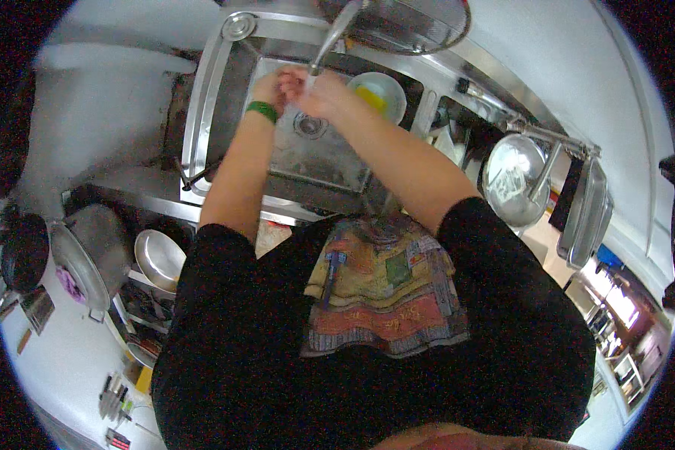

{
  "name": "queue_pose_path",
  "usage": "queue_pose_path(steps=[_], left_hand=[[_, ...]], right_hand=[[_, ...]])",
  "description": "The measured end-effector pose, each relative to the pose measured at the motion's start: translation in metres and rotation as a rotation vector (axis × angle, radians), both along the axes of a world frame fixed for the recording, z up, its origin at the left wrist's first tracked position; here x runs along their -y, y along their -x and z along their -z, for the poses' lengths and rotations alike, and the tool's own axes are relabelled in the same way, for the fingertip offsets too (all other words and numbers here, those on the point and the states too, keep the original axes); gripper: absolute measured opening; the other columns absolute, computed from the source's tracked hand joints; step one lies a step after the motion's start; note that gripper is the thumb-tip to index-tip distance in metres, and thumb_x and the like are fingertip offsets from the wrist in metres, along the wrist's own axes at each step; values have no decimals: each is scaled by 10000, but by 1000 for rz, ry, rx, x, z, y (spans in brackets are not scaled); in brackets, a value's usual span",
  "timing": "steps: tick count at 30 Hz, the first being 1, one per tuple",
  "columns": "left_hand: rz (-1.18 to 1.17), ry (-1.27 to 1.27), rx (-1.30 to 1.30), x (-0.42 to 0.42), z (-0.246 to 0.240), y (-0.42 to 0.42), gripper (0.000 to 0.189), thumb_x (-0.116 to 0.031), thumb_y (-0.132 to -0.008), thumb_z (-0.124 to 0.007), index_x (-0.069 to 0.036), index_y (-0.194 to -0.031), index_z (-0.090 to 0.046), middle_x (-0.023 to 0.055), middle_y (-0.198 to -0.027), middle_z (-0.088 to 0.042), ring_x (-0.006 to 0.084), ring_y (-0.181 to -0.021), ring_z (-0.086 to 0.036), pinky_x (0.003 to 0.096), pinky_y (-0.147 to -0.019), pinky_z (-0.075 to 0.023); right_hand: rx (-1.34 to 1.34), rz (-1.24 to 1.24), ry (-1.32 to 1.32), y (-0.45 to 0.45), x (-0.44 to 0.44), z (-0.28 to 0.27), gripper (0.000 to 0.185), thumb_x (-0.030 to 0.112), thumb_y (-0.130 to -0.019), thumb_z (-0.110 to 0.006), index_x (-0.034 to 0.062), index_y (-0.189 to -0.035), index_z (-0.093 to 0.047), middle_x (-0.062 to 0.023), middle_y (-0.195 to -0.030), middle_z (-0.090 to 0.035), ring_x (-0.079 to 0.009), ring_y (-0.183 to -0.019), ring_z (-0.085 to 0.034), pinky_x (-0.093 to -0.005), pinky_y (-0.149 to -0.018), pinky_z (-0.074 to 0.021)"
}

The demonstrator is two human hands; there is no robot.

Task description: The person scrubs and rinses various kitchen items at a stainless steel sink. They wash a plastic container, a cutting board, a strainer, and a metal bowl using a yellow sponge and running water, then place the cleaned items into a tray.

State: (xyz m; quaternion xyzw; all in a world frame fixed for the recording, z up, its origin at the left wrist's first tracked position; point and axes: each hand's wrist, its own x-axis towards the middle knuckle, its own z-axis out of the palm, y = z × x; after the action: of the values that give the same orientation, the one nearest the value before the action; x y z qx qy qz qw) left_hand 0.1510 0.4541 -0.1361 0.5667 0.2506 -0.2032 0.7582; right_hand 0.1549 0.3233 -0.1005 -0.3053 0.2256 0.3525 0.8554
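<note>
Both bare hands meet under the tip of a metal tap (pixel 336 35), above a stainless steel sink (pixel 315 160). My left hand (pixel 270 89), below a green wristband (pixel 263 111), has its fingers curled against the other hand. My right hand (pixel 325 93) presses in from the other side, blurred by motion. Water seems to run between them; I can make out no object in either hand, and the overlap hides some fingers. Just below them lies the round drain (pixel 310 125). To the right of my right hand, a pale bowl (pixel 395 93) holds a yellow thing (pixel 370 99), perhaps a sponge.
A mesh strainer (pixel 410 25) hangs beyond the tap. Along the right wall hang a shiny metal pan (pixel 514 180) and a metal tray (pixel 588 214). On the left are a large pot (pixel 98 247), a metal bowl (pixel 160 260) and several knives (pixel 112 396) on the wall.
</note>
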Motion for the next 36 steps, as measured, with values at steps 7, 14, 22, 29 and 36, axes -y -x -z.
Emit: queue_pose_path(steps=[7,14,22,29,36], left_hand=[[803,-920,543,-54,14,-53,482,-446,-953,-495,-60,-1212,-622,116,-1069,-695,238,-863,-674,377,-782,-514],[856,-582,142,25,52,-124,597,-606,-969,-389,-89,-977,-688,93,-881,-722,208,-724,-664,347,-591,-479],[1516,-1354,1028,68,22,-145,399,-274,-990,-375,-10,-1236,-545,256,-876,-670,429,-855,-660,517,-715,-518],[1312,-1160,925,82,4,-136,470,-430,-1005,-356,-50,-1155,-590,256,-1022,-643,424,-980,-628,513,-817,-494],[626,-1338,680,58,1,-65,364,-331,-980,-434,-57,-1109,-636,253,-1075,-634,419,-1014,-615,486,-845,-498]], right_hand=[[719,-916,1370,36,19,-3,420,455,-919,-576,46,-930,-670,-160,-950,-679,-311,-938,-656,-450,-802,-532],[1029,-734,1391,114,172,-62,277,319,-894,-615,45,-854,-610,-153,-873,-660,-357,-832,-637,-463,-754,-498],[453,-357,1750,252,311,-156,233,275,-880,-603,45,-850,-623,-172,-851,-655,-378,-848,-629,-473,-757,-496],[236,-335,1863,358,351,-133,236,263,-850,-614,28,-839,-622,-202,-820,-651,-401,-825,-632,-494,-745,-496],[626,-5,2034,369,350,-159,119,143,-825,-596,33,-866,-612,-204,-889,-635,-388,-874,-635,-473,-803,-515]])
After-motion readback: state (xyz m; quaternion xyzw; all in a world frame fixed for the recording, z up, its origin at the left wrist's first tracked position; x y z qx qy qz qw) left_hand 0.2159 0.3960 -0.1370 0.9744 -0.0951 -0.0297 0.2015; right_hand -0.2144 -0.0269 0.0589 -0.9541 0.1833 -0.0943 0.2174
